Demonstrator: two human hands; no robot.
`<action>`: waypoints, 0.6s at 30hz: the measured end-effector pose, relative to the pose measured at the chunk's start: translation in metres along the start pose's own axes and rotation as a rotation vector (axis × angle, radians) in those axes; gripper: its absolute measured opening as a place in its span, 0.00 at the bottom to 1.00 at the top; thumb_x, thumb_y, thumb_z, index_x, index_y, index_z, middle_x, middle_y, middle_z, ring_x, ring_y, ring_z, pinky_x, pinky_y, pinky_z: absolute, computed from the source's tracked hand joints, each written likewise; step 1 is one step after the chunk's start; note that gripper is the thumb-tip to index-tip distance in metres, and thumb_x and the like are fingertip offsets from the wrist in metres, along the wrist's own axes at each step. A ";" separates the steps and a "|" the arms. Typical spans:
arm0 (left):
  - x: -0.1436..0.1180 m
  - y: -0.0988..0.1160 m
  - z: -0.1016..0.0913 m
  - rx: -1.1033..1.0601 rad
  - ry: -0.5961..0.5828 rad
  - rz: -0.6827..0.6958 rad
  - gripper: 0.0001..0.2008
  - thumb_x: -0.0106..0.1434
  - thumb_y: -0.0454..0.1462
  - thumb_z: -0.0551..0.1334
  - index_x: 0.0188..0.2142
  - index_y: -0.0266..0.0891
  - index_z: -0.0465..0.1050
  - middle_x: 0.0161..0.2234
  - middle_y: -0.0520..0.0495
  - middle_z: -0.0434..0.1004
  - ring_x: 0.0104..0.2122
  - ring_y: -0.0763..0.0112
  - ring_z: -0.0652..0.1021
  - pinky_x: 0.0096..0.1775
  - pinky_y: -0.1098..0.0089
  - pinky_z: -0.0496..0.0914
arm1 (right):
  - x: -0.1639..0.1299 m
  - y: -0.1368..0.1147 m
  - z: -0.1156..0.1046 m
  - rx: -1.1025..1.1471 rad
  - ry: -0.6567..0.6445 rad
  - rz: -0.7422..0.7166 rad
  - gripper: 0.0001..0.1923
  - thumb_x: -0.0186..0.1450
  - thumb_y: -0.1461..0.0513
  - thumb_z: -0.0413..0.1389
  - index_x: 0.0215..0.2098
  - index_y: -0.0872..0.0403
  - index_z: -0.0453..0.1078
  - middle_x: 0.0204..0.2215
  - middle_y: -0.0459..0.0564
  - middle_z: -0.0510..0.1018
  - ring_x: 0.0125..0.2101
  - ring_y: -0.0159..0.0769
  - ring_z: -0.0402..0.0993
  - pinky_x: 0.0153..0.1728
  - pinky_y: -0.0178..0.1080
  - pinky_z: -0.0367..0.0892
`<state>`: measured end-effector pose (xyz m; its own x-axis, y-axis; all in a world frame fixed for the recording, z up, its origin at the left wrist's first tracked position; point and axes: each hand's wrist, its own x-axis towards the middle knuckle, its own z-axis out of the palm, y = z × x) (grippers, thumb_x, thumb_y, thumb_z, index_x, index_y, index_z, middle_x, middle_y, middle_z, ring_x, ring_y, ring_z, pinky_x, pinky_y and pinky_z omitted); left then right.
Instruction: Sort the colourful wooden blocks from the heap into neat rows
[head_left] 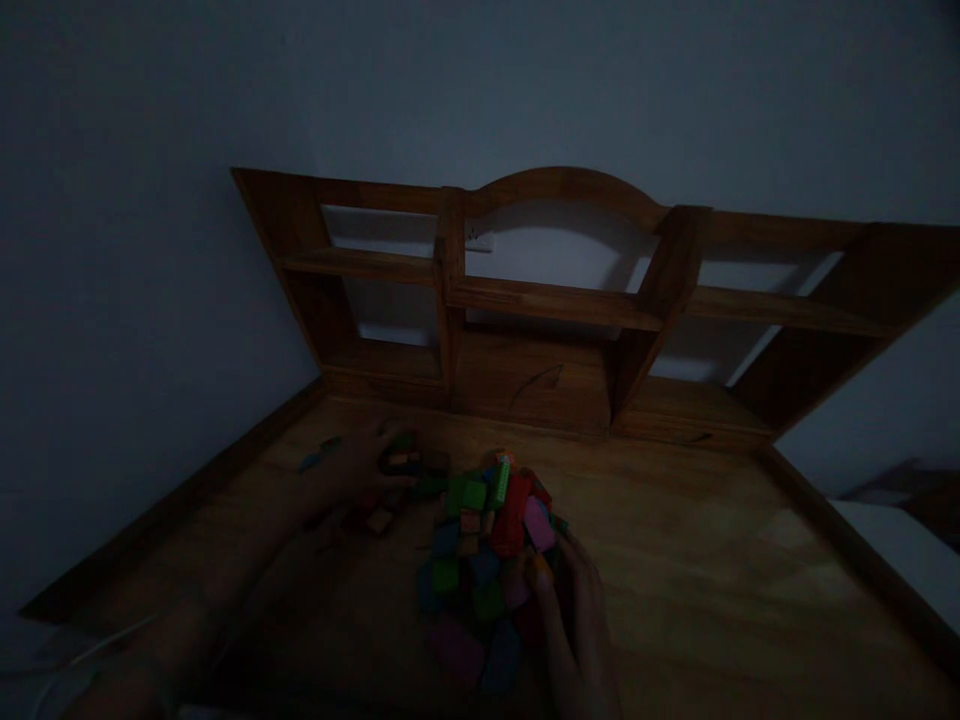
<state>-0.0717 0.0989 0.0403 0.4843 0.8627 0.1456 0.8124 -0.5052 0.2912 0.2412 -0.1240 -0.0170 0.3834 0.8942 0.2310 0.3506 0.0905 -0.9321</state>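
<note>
A heap of small coloured wooden blocks point(484, 545) lies on a wooden desk point(697, 560), dimly lit. My left hand point(360, 470) reaches in from the left and rests on the loose blocks at the heap's far left edge; whether it grips one is too dark to tell. My right hand point(574, 620) comes up from the bottom edge, its fingertips touching the right side of the heap near a pink block point(538, 522) and a red block point(514, 515). A green block point(499, 482) stands near the top of the heap.
A wooden shelf unit point(555, 300) with open compartments stands along the desk's back edge against a pale wall. A raised wooden rim runs along the desk's left side point(172, 510). A white cable point(90, 655) lies at the lower left. A pale surface point(907, 550) shows beyond the right edge.
</note>
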 end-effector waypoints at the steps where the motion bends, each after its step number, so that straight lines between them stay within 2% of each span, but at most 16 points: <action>1: 0.006 -0.003 0.004 0.000 -0.053 0.004 0.41 0.60 0.56 0.67 0.68 0.44 0.62 0.64 0.36 0.65 0.60 0.48 0.71 0.58 0.56 0.67 | 0.000 -0.001 0.000 0.000 0.008 0.004 0.27 0.73 0.46 0.51 0.66 0.47 0.63 0.68 0.55 0.63 0.68 0.52 0.59 0.68 0.59 0.54; 3: 0.018 -0.008 0.014 0.015 -0.091 0.014 0.36 0.60 0.55 0.66 0.63 0.42 0.68 0.60 0.36 0.69 0.56 0.49 0.73 0.56 0.57 0.68 | 0.000 -0.003 0.001 0.000 0.022 0.008 0.27 0.73 0.46 0.51 0.66 0.47 0.63 0.67 0.55 0.64 0.68 0.52 0.59 0.68 0.59 0.54; 8: 0.035 -0.013 0.026 0.038 -0.041 0.087 0.24 0.61 0.50 0.66 0.53 0.43 0.75 0.51 0.39 0.74 0.52 0.52 0.74 0.53 0.59 0.67 | 0.000 -0.004 0.001 -0.007 -0.002 0.006 0.27 0.74 0.47 0.50 0.67 0.48 0.62 0.68 0.56 0.63 0.68 0.51 0.58 0.68 0.58 0.53; 15: 0.043 -0.023 0.027 -0.065 -0.018 0.034 0.27 0.62 0.46 0.65 0.58 0.40 0.70 0.54 0.36 0.74 0.54 0.49 0.74 0.55 0.57 0.68 | 0.000 0.003 0.003 0.003 0.021 -0.014 0.27 0.74 0.47 0.51 0.66 0.48 0.63 0.68 0.56 0.63 0.68 0.51 0.58 0.68 0.59 0.54; 18: 0.044 -0.019 0.025 -0.164 0.050 0.007 0.28 0.62 0.47 0.65 0.59 0.38 0.70 0.56 0.35 0.74 0.56 0.50 0.74 0.57 0.57 0.66 | 0.000 0.002 0.003 -0.009 0.023 -0.020 0.27 0.74 0.48 0.51 0.66 0.48 0.63 0.68 0.55 0.62 0.68 0.51 0.57 0.68 0.58 0.54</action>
<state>-0.0572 0.1459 0.0176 0.4701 0.8611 0.1937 0.7431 -0.5045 0.4396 0.2395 -0.1225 -0.0196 0.3960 0.8818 0.2560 0.3662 0.1041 -0.9247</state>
